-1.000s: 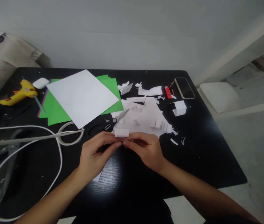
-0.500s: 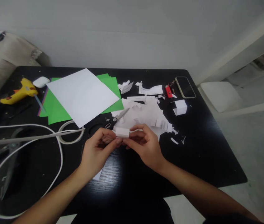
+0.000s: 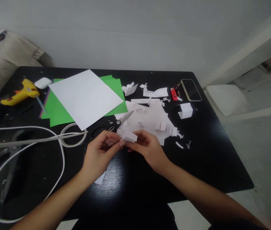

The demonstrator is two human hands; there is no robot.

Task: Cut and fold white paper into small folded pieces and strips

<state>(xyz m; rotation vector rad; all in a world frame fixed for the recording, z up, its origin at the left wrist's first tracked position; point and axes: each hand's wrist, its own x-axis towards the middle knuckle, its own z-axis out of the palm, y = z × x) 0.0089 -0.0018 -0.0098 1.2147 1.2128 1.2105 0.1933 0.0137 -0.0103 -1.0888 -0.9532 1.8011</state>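
Both hands meet over the near middle of the black worktop (image 3: pixel 212 159). The left hand (image 3: pixel 99 155) and the right hand (image 3: pixel 150 149) hold together a small folded paper piece (image 3: pixel 130 136). It is white and has a shape like a little block, tilted a bit, with its right end lower. The fingers of each hand are closed narrowly on it: the left fingertips pinch its left end, and the right thumb and fingers grip its right side and its underside. The piece is lifted just above the worktop, between the two hands, and near the pile of paper scraps (image 3: pixel 150 118) that lies just behind it.

Black scissors (image 3: pixel 117 123) lie just beyond the left fingertips, with the blades pointing to the far right, partly on the scraps. To the far left of them a white sheet (image 3: pixel 85 95) rests on top of green paper (image 3: pixel 57 113). A white cable (image 3: pixel 62 150) makes a big loop on the left part of the worktop, and a yellow glue gun (image 3: pixel 20 92) lies at the far left, beside a small white case (image 3: pixel 43 82). On the far right side there are a phone (image 3: pixel 191 90) lying flat, a red lighter (image 3: pixel 173 94) just beside it, and a folded white paper box (image 3: pixel 185 110) a little nearer. One small paper scrap (image 3: pixel 101 179) lies on the worktop under the left wrist.
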